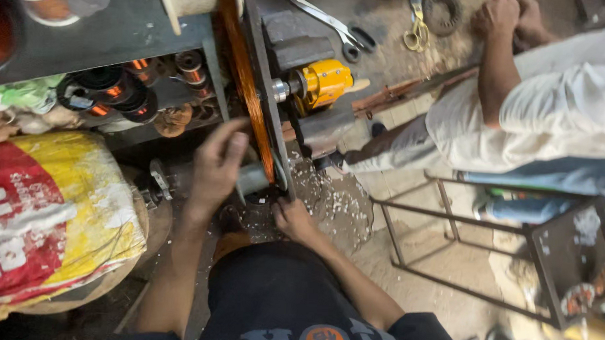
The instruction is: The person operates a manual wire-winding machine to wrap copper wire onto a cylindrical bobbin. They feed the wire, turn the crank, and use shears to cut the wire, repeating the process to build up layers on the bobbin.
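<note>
My left hand (218, 162) is raised beside a band of copper wire (246, 77) that runs down from the bench edge, its fingers curled around a grey cylindrical part (252, 178). My right hand (293, 218) sits lower, fingers pressed against the bottom of the wire loop near the bench leg; what it holds is hidden. A yellow winding device (324, 81) with a metal shaft is mounted on the bench just above.
Copper wire spools (124, 92) fill a shelf at left. A red, yellow and white sack (44, 218) lies below. Another person in white (527, 99) sits at right by a metal stool frame (492, 242). Scissors (337, 27) lie on the bench. White scraps (335, 199) litter the floor.
</note>
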The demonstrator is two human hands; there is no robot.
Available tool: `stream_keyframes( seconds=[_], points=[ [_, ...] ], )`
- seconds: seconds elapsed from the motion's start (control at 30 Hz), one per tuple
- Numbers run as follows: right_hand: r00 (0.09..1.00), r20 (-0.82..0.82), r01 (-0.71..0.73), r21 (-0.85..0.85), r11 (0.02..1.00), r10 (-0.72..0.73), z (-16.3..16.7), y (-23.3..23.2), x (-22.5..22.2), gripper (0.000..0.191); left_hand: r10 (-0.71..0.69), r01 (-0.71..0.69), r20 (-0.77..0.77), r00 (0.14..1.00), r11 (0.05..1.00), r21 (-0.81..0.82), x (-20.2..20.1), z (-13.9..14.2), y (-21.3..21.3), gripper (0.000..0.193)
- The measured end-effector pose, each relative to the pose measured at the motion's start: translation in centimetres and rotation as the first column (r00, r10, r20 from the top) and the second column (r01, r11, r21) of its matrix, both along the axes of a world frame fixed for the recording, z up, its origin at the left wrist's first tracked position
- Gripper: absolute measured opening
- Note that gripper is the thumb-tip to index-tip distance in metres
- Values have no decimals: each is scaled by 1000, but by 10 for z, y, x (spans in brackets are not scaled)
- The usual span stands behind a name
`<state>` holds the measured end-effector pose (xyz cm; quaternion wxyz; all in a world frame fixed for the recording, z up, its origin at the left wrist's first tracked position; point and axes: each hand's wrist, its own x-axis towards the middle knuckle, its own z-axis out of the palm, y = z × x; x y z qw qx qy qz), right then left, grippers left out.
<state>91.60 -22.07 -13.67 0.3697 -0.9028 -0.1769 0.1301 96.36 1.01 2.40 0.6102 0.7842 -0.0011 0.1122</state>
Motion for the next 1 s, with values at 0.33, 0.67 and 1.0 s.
stream_keyframes(
  seconds=[0.33, 0.67, 1.0],
  points=[
    [994, 112, 3, 119, 993, -17, 19, 28, 20, 16, -70, -8, 296, 953, 966, 257, 35, -33, 12, 18],
    [844, 408, -305, -167, 938, 347, 1, 10, 82, 37, 1, 84, 214, 977, 918, -389, 17, 45, 4, 57],
    [957, -39, -256, 354, 899, 288, -9, 9, 106, 34, -216, 221, 102, 971, 645, -732, -39, 70, -10, 74]
  ],
)
